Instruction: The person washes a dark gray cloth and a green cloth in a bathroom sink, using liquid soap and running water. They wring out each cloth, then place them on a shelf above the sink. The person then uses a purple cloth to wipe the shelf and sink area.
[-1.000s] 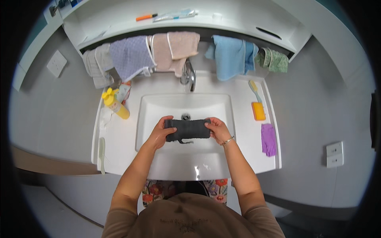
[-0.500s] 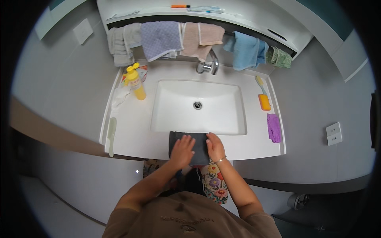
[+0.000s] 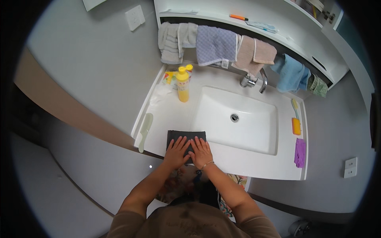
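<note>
A folded dark grey cloth (image 3: 186, 134) lies flat on the white counter (image 3: 234, 160) by its front edge, at the sink's near left corner. My left hand (image 3: 177, 152) rests palm down on the left half of it, fingers stretched out. Beside it, my right hand (image 3: 201, 152) presses flat on the right half, fingers extended, thumb close to the left hand. The hands cover much of the cloth's middle and near part.
Right of the cloth is a white sink (image 3: 258, 148) with a faucet (image 3: 249, 82). A yellow bottle (image 3: 183, 88) and a pale green brush-like object (image 3: 146, 127) stand left. An orange sponge (image 3: 296, 126) and purple cloth (image 3: 300, 153) lie right. Towels (image 3: 216, 45) hang behind.
The grey cloth has moved left along the counter, from in front of the sink to its near left corner. My right hand has gone from the cloth's right edge onto its top. The view has turned.
</note>
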A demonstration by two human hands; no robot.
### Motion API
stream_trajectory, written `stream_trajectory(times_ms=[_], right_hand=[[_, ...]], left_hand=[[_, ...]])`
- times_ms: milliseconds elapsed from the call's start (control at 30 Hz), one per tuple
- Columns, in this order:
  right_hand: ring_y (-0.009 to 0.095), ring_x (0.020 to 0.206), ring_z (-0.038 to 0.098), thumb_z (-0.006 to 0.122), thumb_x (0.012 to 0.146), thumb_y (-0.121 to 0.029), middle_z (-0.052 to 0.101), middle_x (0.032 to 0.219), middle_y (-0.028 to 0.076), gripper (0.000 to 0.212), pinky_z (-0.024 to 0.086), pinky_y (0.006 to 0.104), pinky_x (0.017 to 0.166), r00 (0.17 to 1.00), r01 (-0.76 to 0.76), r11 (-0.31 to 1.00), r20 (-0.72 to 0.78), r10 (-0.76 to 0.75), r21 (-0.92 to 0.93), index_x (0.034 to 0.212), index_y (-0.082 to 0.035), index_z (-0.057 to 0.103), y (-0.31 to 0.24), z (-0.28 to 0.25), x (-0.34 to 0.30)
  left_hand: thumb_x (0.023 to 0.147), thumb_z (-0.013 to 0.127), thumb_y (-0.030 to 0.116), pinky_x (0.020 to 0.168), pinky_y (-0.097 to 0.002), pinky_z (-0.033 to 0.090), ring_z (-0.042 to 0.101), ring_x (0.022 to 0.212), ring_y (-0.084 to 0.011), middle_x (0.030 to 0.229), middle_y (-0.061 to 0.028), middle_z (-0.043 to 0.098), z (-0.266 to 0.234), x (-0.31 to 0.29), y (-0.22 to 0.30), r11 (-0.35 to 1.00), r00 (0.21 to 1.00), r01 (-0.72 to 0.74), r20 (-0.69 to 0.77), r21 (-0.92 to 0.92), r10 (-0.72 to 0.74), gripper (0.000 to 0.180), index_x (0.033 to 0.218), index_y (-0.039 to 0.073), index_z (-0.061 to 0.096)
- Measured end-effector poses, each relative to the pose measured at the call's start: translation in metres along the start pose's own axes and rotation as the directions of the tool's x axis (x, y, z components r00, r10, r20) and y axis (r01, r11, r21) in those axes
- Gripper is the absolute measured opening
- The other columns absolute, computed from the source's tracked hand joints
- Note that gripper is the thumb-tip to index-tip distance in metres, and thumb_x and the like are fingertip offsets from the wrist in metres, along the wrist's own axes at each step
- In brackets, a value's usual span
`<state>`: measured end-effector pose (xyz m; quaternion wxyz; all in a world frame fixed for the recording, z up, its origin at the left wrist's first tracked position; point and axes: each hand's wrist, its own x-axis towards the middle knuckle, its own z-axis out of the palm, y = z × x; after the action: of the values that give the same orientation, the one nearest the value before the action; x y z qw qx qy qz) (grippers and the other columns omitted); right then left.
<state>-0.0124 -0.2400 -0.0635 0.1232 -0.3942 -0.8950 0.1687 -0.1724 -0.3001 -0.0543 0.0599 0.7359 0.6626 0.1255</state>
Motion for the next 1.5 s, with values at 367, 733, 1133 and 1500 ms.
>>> stream_trajectory(times_ms=[367, 733, 1133, 1500], right_hand=[[0.033, 0.132, 0.024, 0.046, 0.088, -0.042, 0.021, 0.146, 0.016, 0.062, 0.017, 0.0459, 0.109, 0.996, 0.067, 0.995, 0.061, -0.063, -0.073, 0.137, -0.007, 0.032, -0.003, 0.023, 0.032], [0.029, 0.137, 0.014, 0.04, 0.09, -0.045, 0.015, 0.149, 0.012, 0.067, 0.009, 0.0451, 0.111, 0.926, -0.377, 0.916, -0.018, 0.378, -0.135, 0.142, -0.009, 0.021, 0.088, -0.071, -0.159], [0.041, 0.127, 0.027, 0.049, 0.085, -0.033, 0.03, 0.137, 0.029, 0.06, 0.021, 0.0399, 0.108, 0.67, -0.742, 0.654, -0.202, 0.714, -0.148, 0.127, 0.009, 0.039, 0.22, -0.123, -0.261], [0.043, 0.132, 0.018, 0.049, 0.085, -0.041, 0.015, 0.145, 0.025, 0.071, 0.014, 0.0448, 0.109, 0.655, -0.752, 0.648, -0.255, 0.712, -0.122, 0.142, -0.009, 0.021, 0.317, -0.15, -0.253]], left_hand=[[0.08, 0.056, 0.034, 0.104, -0.058, 0.015, 0.021, 0.134, -0.0364, 0.144, -0.0161, 0.026, 0.004, 0.005, -0.023, 0.998, 0.998, 0.067, 0.002, -0.011, -0.067, 0.066, 0.139, 0.014, 0.032], [0.078, 0.058, 0.038, 0.104, -0.0584, 0.015, 0.021, 0.134, -0.0347, 0.144, -0.0176, 0.027, 0.058, 0.04, 0.161, 0.907, 0.913, -0.397, 0.041, -0.139, 0.406, 0.069, 0.136, 0.009, 0.036], [0.09, 0.046, 0.031, 0.109, -0.0478, 0.012, 0.021, 0.135, -0.0246, 0.145, -0.0088, 0.028, 0.096, 0.096, 0.299, 0.754, 0.73, -0.594, 0.204, -0.281, 0.652, 0.05, 0.136, 0.012, 0.037], [0.087, 0.047, 0.029, 0.111, -0.0451, 0.01, 0.017, 0.137, -0.0249, 0.147, -0.0119, 0.021, 0.131, 0.171, 0.374, 0.802, 0.754, -0.544, 0.275, -0.248, 0.597, 0.056, 0.137, 0.007, 0.033]])
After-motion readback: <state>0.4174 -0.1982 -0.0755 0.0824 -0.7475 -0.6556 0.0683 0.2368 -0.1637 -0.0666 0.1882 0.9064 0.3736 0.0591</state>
